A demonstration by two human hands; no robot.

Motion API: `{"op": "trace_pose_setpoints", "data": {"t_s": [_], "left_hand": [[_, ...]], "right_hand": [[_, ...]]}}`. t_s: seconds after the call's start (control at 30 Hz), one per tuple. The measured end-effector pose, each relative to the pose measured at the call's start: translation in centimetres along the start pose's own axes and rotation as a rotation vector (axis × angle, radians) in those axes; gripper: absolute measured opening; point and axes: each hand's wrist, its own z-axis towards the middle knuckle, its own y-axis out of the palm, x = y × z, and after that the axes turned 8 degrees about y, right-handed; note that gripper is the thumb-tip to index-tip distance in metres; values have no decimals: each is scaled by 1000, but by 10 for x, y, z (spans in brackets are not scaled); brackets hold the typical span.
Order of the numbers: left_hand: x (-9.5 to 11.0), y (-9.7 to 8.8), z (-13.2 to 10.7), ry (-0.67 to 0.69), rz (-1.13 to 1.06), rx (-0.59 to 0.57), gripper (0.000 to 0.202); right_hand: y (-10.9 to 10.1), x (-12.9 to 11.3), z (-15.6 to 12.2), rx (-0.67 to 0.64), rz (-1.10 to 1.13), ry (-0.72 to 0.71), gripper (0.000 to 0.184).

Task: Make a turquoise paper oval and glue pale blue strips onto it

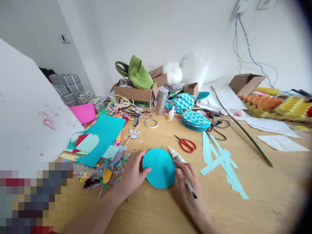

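A round turquoise paper disc (159, 167) is between my two hands above the wooden table. My left hand (135, 172) pinches its left edge, thumb on top and fingers behind. My right hand (187, 180) is at the right edge, with a slim pen (190, 188) tucked between its fingers, black end toward me. Whether the right fingertips also grip the disc is hard to tell. Just past the right hand lies a white glue bottle (177, 155), partly hidden by the fingers. Red-handled scissors (187, 144) lie farther back.
Left are turquoise cut-out sheet (109, 126) and a heap of paper scraps (113, 167). Pale blue strips (226, 165) lie right, near a long green stem (243, 130). Behind stand woven discs (195, 121), a metal flask (162, 102) and a cardboard box (133, 93).
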Motion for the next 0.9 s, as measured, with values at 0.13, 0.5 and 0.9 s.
{"op": "trace_pose_setpoints", "data": {"t_s": [0.13,0.5,0.9], "left_hand": [[-1,-6,7,-174,-469,140,63],[12,-13,14,-310,-988,392,60],[27,-3,6,-359,-1083,86,57]], "right_hand": [[2,2,0,-8,111,-26,27],[8,-1,-2,99,100,-62,14],[13,3,5,149,476,107,21]]}}
